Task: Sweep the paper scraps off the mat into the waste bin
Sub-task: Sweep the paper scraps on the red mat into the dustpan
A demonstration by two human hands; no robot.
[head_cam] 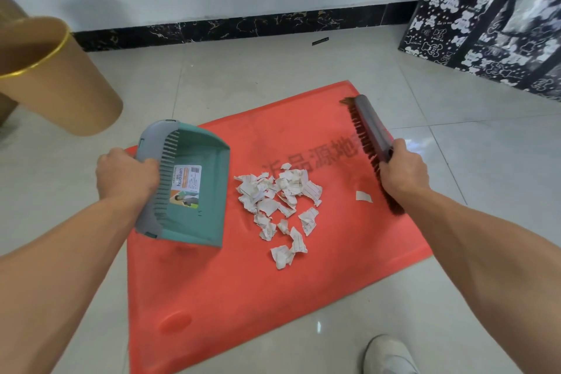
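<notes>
Paper scraps (280,200) between dustpan-holding left hand (126,174), brush-gripping right hand (403,168) (one stray)

Bear-print box (485,18), white shoe (391,355), black skirting (243,26)

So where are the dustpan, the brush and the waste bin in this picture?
dustpan (209,215), head view, on its green floor beside the label.
brush (372,124), head view, on its grey back.
waste bin (76,94), head view, on its tan outer wall.
</notes>
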